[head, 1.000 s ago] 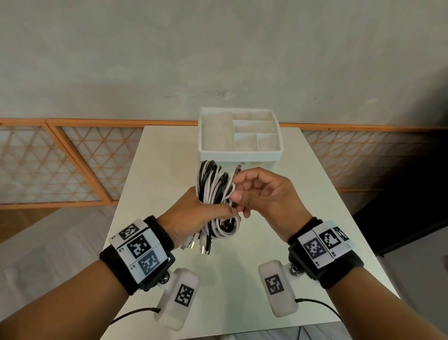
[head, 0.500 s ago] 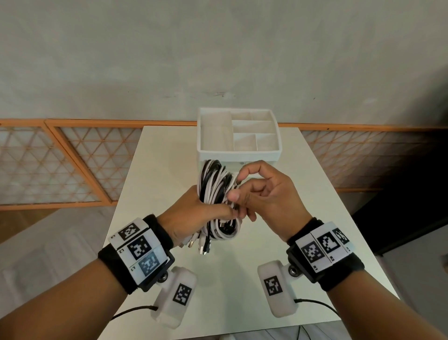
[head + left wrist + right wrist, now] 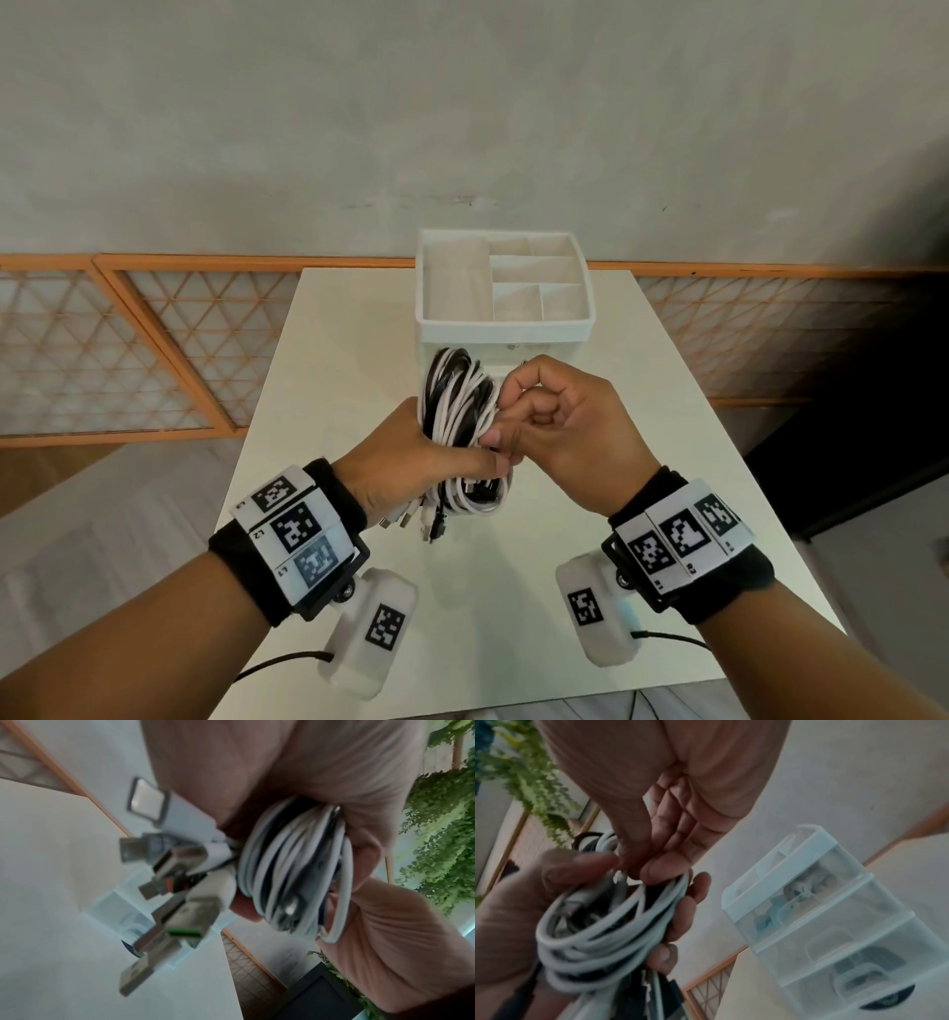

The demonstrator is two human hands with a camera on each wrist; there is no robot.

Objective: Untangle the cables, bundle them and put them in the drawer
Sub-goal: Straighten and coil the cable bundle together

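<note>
A coiled bundle of white and black cables (image 3: 459,411) is held above the table, in front of the drawer unit. My left hand (image 3: 411,457) grips the coil around its middle, thumb across the front. Several USB plugs (image 3: 180,898) hang loose below that hand. My right hand (image 3: 544,416) has its fingers curled and pinches a strand at the right side of the cable bundle (image 3: 608,914), next to the left thumb. The translucent white drawer unit (image 3: 821,919) stands at the table's far end with its drawers closed; its top tray (image 3: 503,288) is divided into compartments.
The white table (image 3: 339,370) is narrow, with its side edges close on either side of my hands. An orange lattice railing (image 3: 154,339) runs behind it below a plain wall. A dark cabinet (image 3: 873,411) stands at the right. Green plants (image 3: 437,821) show in the wrist views.
My right hand's fingers have curled tighter and dropped onto the coil's right side. The left hand keeps the same grip on the bundle.
</note>
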